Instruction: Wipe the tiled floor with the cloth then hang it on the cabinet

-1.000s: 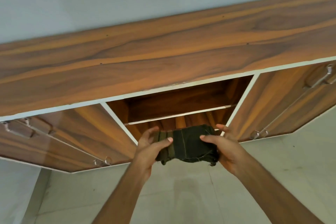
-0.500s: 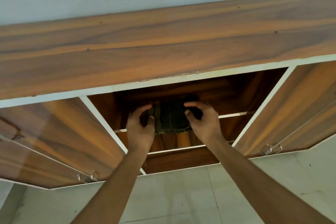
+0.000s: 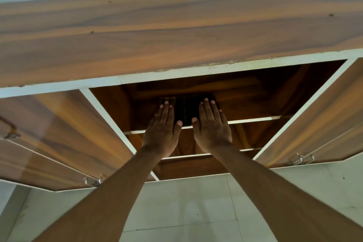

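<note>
A dark folded cloth lies on the upper shelf inside the open middle bay of the wooden cabinet. My left hand rests flat with fingers stretched over the cloth's left edge. My right hand lies flat the same way over its right edge. Both palms face down and neither grips the cloth. Most of the cloth is hidden under my fingers and in the bay's shadow.
Closed cabinet doors flank the bay, the left one and the right one, each with a metal handle near the bottom. A lower shelf sits beneath. Pale tiled floor lies below the cabinet.
The cloth went from in front of the cabinet into the bay and onto the upper shelf. My hands let go of it and flattened on top of it.
</note>
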